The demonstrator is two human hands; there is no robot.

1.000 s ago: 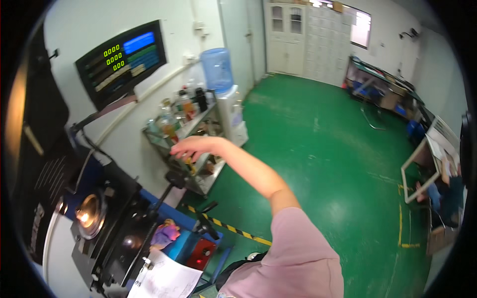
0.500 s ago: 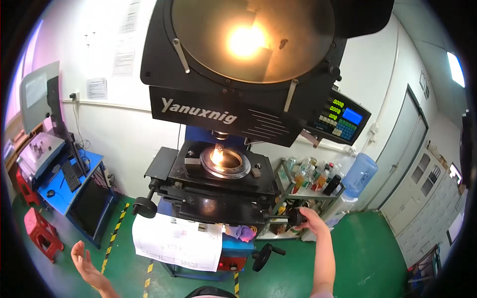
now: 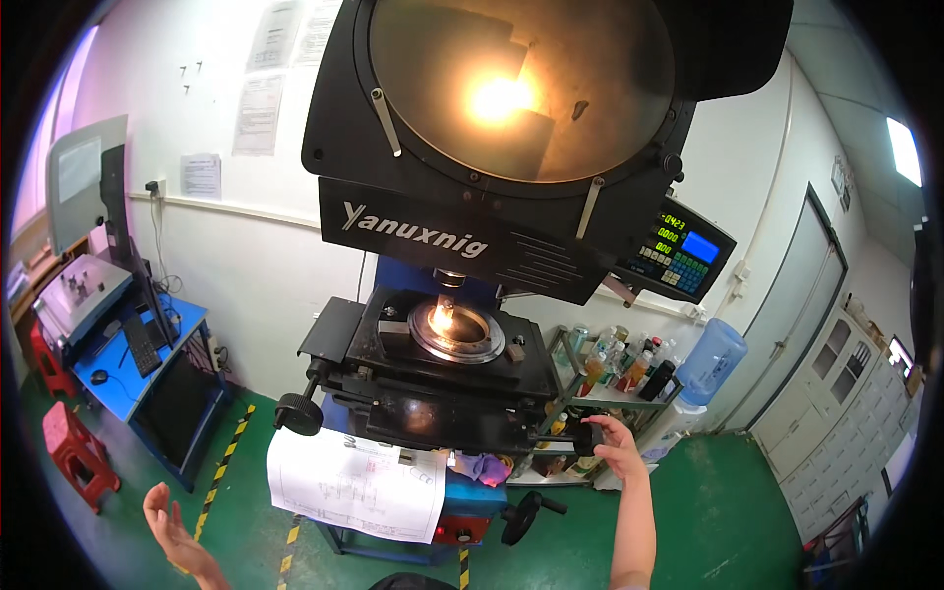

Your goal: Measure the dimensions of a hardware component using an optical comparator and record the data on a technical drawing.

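A large black optical projector (image 3: 393, 221) with a round, brightly lit screen (image 3: 521, 88) stands before me. Beneath its lens, a round glass-centred stage ring (image 3: 457, 331) sits on a black worktable (image 3: 442, 418), with lamplight glowing on it. At the table's right end, my right hand (image 3: 618, 454) has its thumb and fingers curved about a black knob (image 3: 587, 436). My left hand (image 3: 172, 531) hangs in the air at the lower left, fingers spread and holding nothing. Another black handwheel (image 3: 299, 414) is on the table's left side.
A printed drawing sheet (image 3: 354, 487) hangs below the worktable, beside a crumpled purple cloth (image 3: 482, 468). A digital readout (image 3: 678, 246) is mounted at right. A lower crank handwheel (image 3: 531, 516) juts forward. Bottles fill a shelf (image 3: 629, 393); a blue desk (image 3: 147, 364) stands left.
The top figure on the readout has changed. My right hand's fingers have shifted and look looser around the knob. The whole scene sits slightly further right and lower in view.
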